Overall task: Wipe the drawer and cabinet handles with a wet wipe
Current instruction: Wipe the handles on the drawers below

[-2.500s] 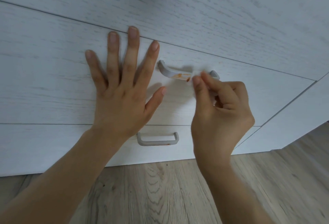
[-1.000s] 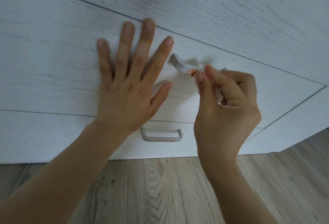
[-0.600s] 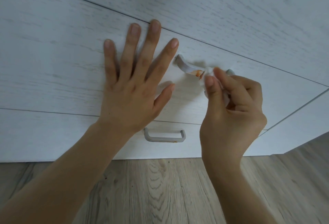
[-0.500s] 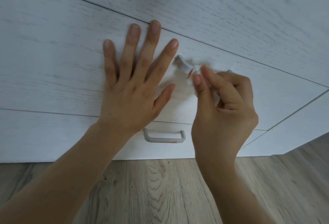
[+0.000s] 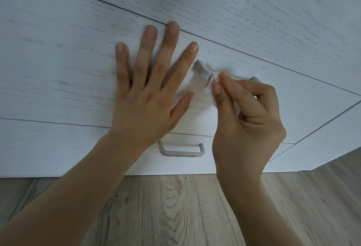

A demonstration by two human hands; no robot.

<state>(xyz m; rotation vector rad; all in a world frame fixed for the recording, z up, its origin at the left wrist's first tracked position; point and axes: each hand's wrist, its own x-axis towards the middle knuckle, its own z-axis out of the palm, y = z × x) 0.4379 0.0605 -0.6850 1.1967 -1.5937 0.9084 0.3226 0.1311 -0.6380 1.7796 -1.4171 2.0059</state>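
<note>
A grey drawer handle (image 5: 202,70) sits on the middle white drawer front (image 5: 58,73), with an orange smear at the spot where the wipe touches it. My right hand (image 5: 246,120) pinches a small white wet wipe (image 5: 212,84) between thumb and forefinger and presses it against the handle's middle; most of the handle is hidden behind it. My left hand (image 5: 148,93) lies flat with fingers spread on the drawer front, just left of the handle. A second grey handle (image 5: 181,151) on the bottom drawer shows small orange specks along its lower edge.
White wood-grain drawer fronts fill the upper view, with another cabinet panel (image 5: 332,138) at the right. A light wooden floor (image 5: 175,212) runs below the bottom drawer.
My right hand has been rubbing the wipe back and forth along the upper handle, and the visible orange smear has shrunk. My left hand stays flat on the drawer front.
</note>
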